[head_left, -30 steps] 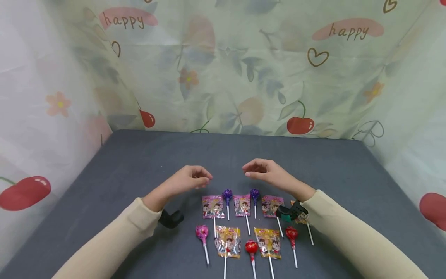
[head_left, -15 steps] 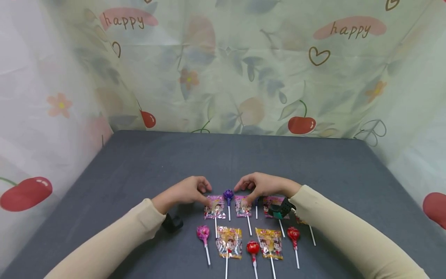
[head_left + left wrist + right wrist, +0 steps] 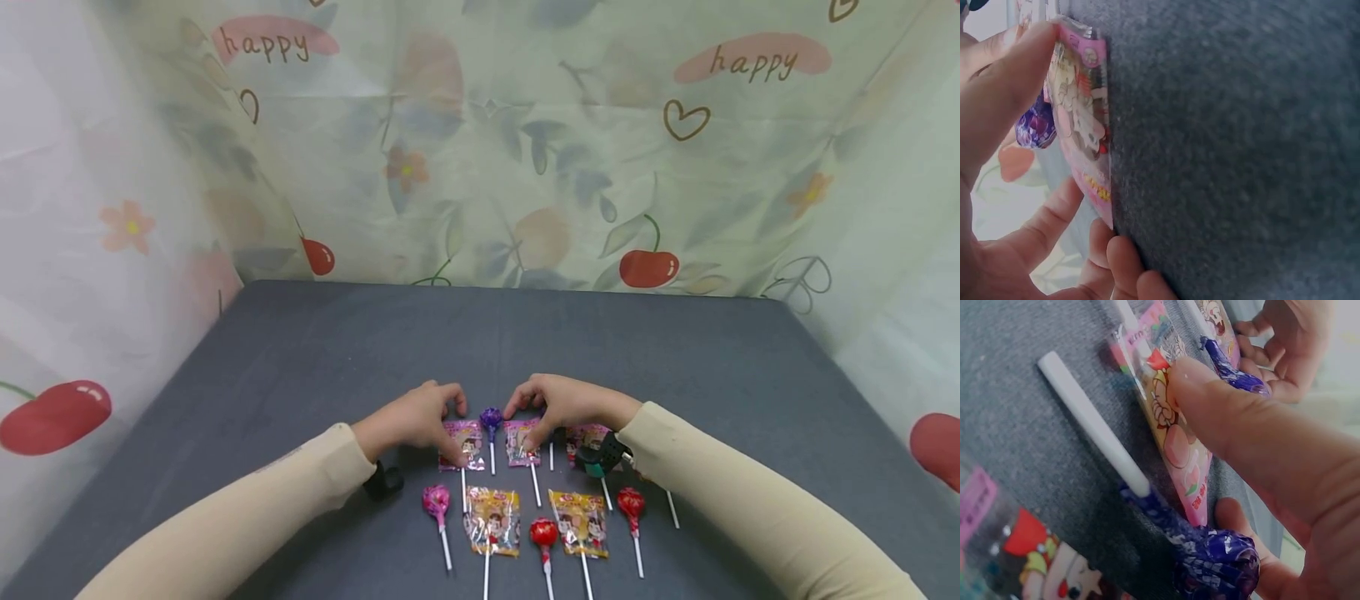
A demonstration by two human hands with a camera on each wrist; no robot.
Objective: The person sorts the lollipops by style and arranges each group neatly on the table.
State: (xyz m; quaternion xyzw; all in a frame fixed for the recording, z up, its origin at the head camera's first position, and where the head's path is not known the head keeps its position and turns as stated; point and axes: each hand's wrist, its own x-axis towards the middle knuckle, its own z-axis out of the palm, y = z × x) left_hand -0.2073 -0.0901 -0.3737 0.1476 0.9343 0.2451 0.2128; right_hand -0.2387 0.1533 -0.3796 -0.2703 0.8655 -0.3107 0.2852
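Note:
My left hand (image 3: 412, 417) spans a flat lollipop in a pink packet (image 3: 468, 437), thumb at its lower edge and fingers at its top edge. In the left wrist view the packet (image 3: 1082, 112) lies on the cloth between them. With thumb on the face and a finger at the far end, my right hand (image 3: 573, 400) holds a second pink-packet lollipop (image 3: 517, 442). A round purple lollipop (image 3: 491, 419) lies between the hands. Another purple lollipop (image 3: 1216, 562) is close under my right hand, its head mostly hidden in the head view.
Nearer me lie a round pink lollipop (image 3: 436, 501), two yellow-packet lollipops (image 3: 495, 517), and two red ones (image 3: 543, 532). A third pink packet (image 3: 585, 437) is partly behind the right wrist's camera. Dark cloth covers the table (image 3: 360, 333); printed curtains surround it.
Both hands have come down and inward onto the two pink packets. The left thumb has slid toward its packet's lower edge; the right hand has hardly moved over the last half second.

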